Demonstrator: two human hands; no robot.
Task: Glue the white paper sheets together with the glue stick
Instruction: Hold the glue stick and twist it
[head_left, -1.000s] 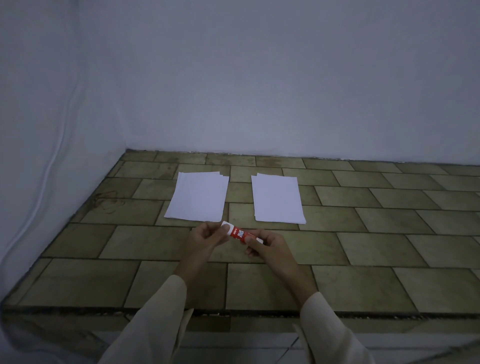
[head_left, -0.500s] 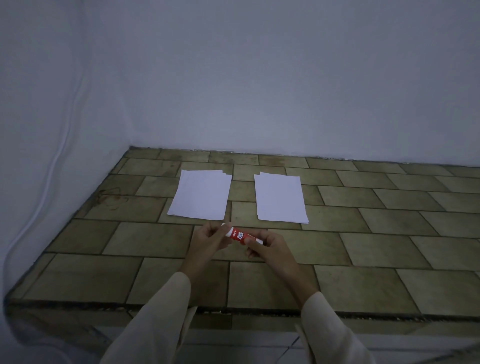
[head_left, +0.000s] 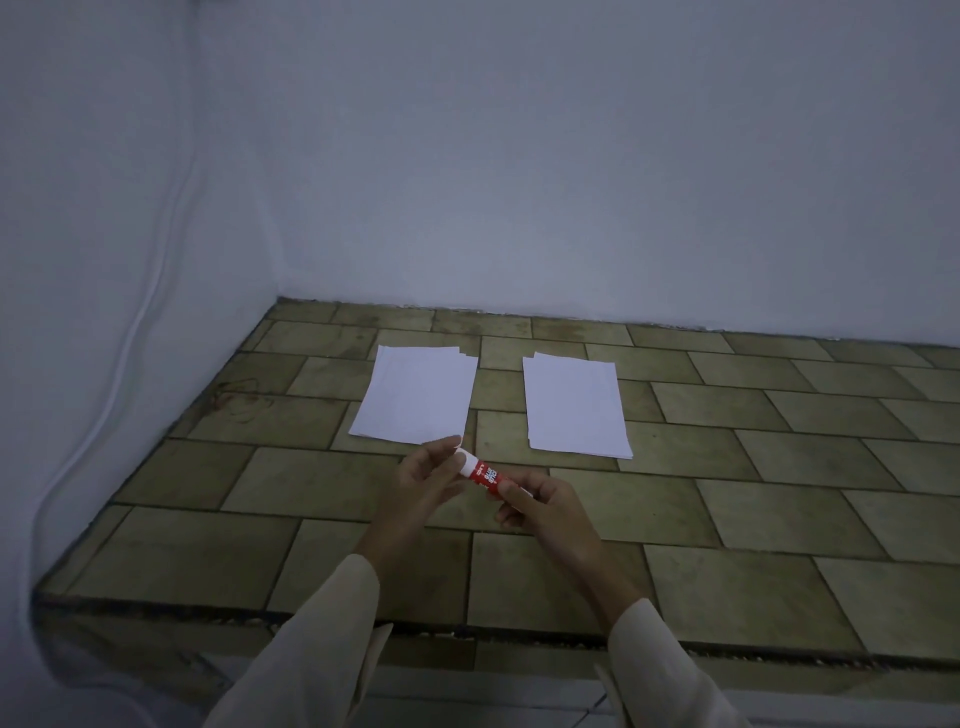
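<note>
White cable (head_left: 130, 332) runs down the side wall at far left, curving toward the floor. Tiled ledge (head_left: 779, 519) with greenish-brown tiles fills the lower half and meets the plain pale wall (head_left: 571, 182) at the back. Dark scribbly stain (head_left: 236, 397) on a tile near the ledge's left edge.

Left paper stack (head_left: 415, 395): white sheets lying flat on the ledge, top corners slightly fanned, several sheets, count unclear. Its near right corner sits just behind the left hand's thumb in this view.

Left sleeve (head_left: 311, 649), cream, comes up from the bottom edge. Left hand (head_left: 421, 483) is palm up, fingers curled, thumb and fingertips pinching the white cap end of the glue stick.

Glue stick (head_left: 483, 475): red label with white lettering, white cap, held between both hands above the ledge, in front of the gap between the two stacks. It is tilted, cap end up and to the left, base end down and to the right. Cap on.

Right hand (head_left: 550, 512) has its fingers wrapped round the base end, thumb on top of the label. Right sleeve (head_left: 670, 670), cream, enters from the bottom.

Right paper stack (head_left: 574, 405): white sheets flat on the ledge, neater, edges slightly offset at the near side, apart from the left stack with a strip of tile between them. Neither hand touches it.
</note>
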